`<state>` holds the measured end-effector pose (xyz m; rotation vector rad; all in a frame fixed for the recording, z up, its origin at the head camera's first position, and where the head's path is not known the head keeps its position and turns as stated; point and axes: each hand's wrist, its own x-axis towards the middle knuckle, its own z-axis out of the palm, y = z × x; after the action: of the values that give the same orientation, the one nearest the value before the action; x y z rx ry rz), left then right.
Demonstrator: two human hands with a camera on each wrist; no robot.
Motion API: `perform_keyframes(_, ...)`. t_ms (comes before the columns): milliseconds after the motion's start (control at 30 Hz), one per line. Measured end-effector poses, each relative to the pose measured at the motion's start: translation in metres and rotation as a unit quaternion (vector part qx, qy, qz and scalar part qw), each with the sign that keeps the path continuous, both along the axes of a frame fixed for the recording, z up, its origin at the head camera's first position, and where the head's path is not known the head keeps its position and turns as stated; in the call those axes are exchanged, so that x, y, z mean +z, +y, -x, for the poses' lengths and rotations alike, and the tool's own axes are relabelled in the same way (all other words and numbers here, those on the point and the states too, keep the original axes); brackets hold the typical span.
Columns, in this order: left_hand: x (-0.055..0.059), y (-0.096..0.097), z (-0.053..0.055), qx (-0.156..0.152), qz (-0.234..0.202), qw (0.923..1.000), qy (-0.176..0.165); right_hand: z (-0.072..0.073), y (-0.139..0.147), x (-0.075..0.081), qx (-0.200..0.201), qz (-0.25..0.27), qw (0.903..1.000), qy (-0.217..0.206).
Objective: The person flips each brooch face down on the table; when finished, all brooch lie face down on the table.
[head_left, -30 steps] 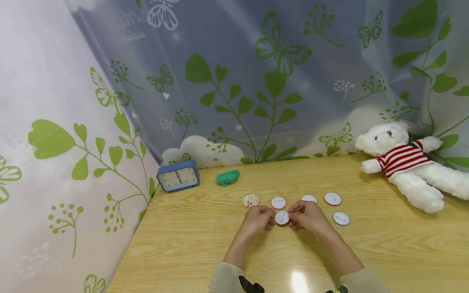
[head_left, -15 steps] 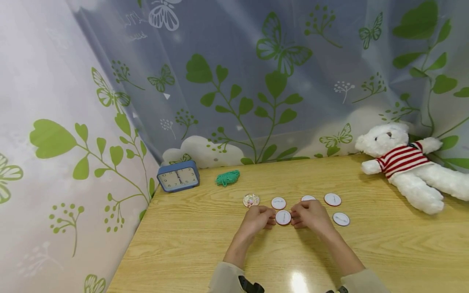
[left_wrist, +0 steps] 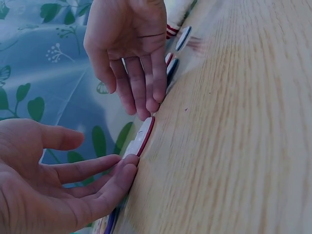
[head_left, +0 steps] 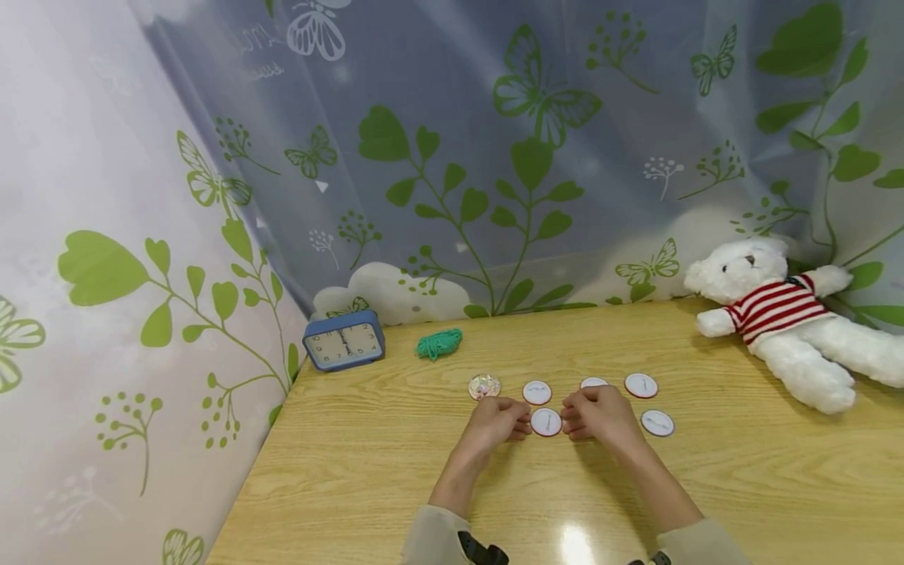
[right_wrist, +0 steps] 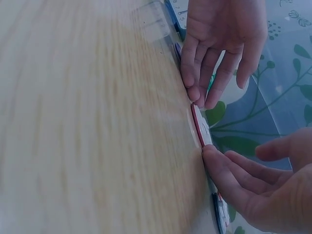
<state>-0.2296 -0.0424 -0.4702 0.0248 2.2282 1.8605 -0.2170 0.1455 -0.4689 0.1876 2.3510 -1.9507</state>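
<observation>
A round pin badge [head_left: 547,422] lies back up on the wooden table, its white back and pin showing above a red rim. My left hand [head_left: 493,422] is at its left edge, fingers extended and thumb apart in the left wrist view. On the other side, the fingertips of my right hand [head_left: 600,416] are at or very near the badge's right edge, fingers loosely straight. Neither hand grips it. Just behind lies another white-backed badge [head_left: 537,392]. One more badge [head_left: 593,382] is partly hidden by my right hand.
To the right lie two more badges [head_left: 641,384] [head_left: 658,423]. A shiny patterned disc [head_left: 484,386] sits beyond my left hand. Farther back are a teal yarn bundle [head_left: 439,344] and a blue clock [head_left: 344,340]. A white teddy bear [head_left: 784,314] leans at the right by the curtain.
The badge between my hands has settled flat on the table, shifted slightly right. My right fingers have let go of it and drawn back a little; the left hand has barely moved.
</observation>
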Motion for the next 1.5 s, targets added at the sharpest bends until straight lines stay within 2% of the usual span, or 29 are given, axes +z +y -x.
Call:
perform_keyframes(167, 0.003, -0.002, 0.001, -0.001, -0.006, 1.0000, 0.000, 0.001, -0.002, 0.002, 0.011, -0.021, 0.9996, 0.016)
perform_keyframes(300, 0.012, -0.007, 0.003, -0.001, -0.015, 0.9999, 0.008, 0.002, -0.005, 0.006, 0.032, -0.025, 0.9982, 0.045)
perform_keyframes(467, 0.021, -0.018, 0.007, 0.001, -0.012, 0.9996, 0.025, 0.005, -0.012, 0.010, 0.068, 0.006, 0.9955, 0.066)
perform_keyframes(767, 0.023, -0.042, 0.010, 0.019, -0.006, 0.9992, 0.035, 0.007, -0.025, 0.007, 0.112, 0.053, 0.9905, 0.059)
perform_keyframes(1000, 0.016, -0.059, 0.016, 0.043, -0.001, 0.9985, 0.032, 0.014, -0.043, -0.001, 0.108, 0.048, 0.9910, 0.065)
perform_keyframes(1233, 0.013, -0.070, 0.025, 0.075, 0.004, 0.9968, 0.027, 0.026, -0.063, 0.001, 0.087, 0.017, 0.9939, 0.065)
perform_keyframes(1500, 0.008, -0.077, 0.035, 0.100, -0.006, 0.9949, -0.013, 0.042, -0.082, 0.005, 0.070, 0.044, 0.9965, 0.017)
